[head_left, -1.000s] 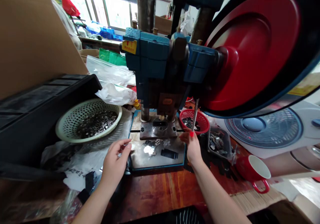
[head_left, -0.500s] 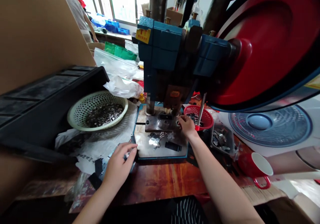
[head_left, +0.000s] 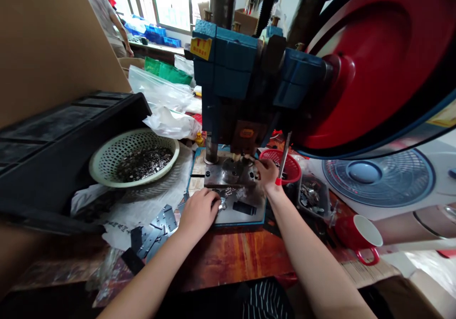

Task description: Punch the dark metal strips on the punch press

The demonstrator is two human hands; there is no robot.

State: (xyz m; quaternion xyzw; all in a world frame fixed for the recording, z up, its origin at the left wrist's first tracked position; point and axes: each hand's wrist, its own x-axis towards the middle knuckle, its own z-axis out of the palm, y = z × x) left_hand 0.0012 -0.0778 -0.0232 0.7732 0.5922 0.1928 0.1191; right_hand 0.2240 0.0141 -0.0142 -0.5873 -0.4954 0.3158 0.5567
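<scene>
My left hand (head_left: 200, 210) is over the front left of the press's base plate (head_left: 228, 218). Its fingers are curled down at small shiny metal pieces (head_left: 223, 204), and what they pinch is hidden. At the right end of the steel die block (head_left: 231, 172), my right hand (head_left: 267, 172) has its fingers closed together, reaching toward the die's back. Anything in them is too small to make out. Above the die stands the blue press head (head_left: 235, 67). A dark flat strip (head_left: 244, 208) lies on the plate, near tiny bright bits.
Dark metal plates (head_left: 156, 231) lie left of the press. A pale green basket (head_left: 103, 167) holds many small parts. To the right are a red basket (head_left: 294, 167), a clear box (head_left: 313, 195) of metal pieces, a red mug (head_left: 352, 233) and a fan (head_left: 377, 176). A person (head_left: 107, 19) stands behind.
My left hand has moved right, from the plate's left edge onto the small metal pieces. My right hand stays by the die, its fingers slightly farther back. The dark piece on the die no longer shows there.
</scene>
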